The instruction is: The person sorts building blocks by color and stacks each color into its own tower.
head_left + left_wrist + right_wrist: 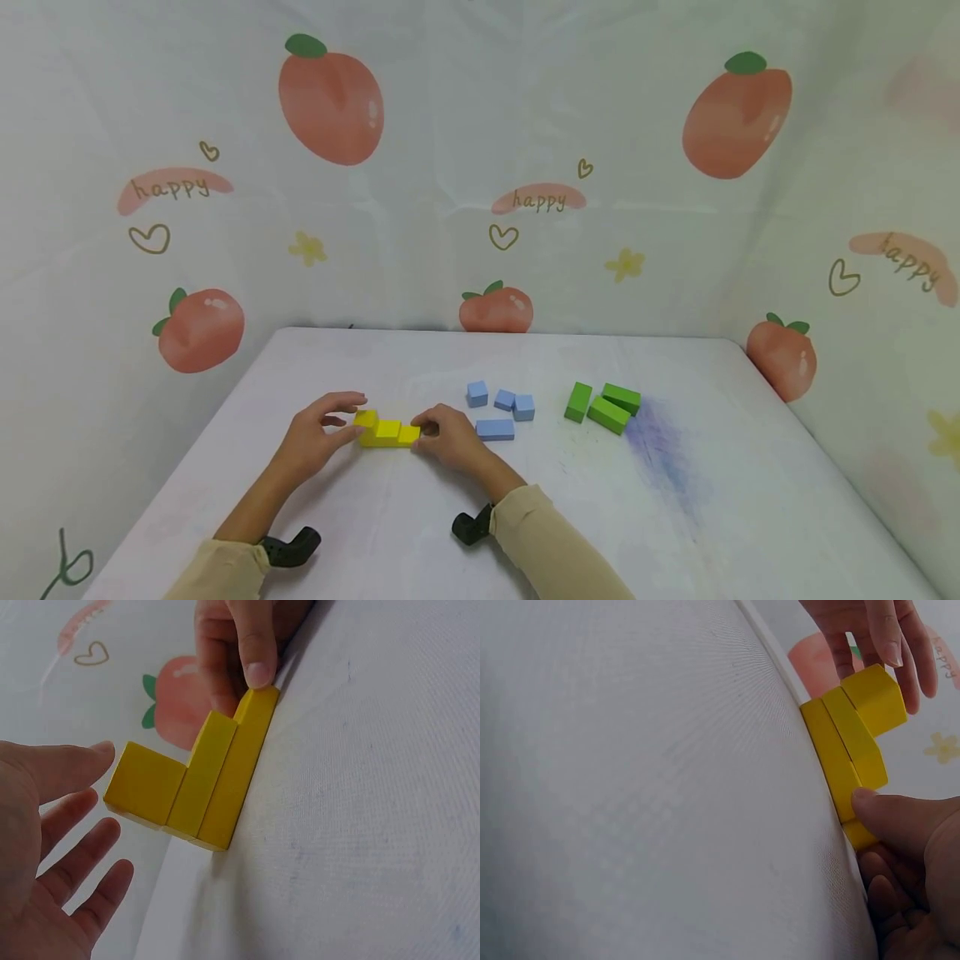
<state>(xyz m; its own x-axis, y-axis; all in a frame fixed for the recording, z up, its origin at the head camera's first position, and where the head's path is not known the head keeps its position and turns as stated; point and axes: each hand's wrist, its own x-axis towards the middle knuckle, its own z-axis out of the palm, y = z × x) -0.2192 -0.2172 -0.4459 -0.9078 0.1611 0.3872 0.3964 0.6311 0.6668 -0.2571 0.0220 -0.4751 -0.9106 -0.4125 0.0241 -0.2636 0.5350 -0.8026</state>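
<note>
A small stepped stack of yellow blocks [387, 430] stands on the white table, highest at its left end. The top yellow cube [146, 782] sits over a mid-length yellow block [202, 776], which lies on the longest yellow block [238, 776]. My right hand [453, 440] pinches the low right end of that longest block, its thumb [900, 817] on the near side and its fingers curled around the end. At the tall end my left hand [318, 433] hovers with fingers spread, the thumb [82, 763] right by the top cube's corner.
Right of the stack lie several blue blocks, among them a blue cube [477, 394] and a flat blue block [495, 430]. Farther right are three green blocks [609, 414] beside a purple-blue smudge [663, 454]. A printed curtain [427, 167] hangs behind the table [750, 500].
</note>
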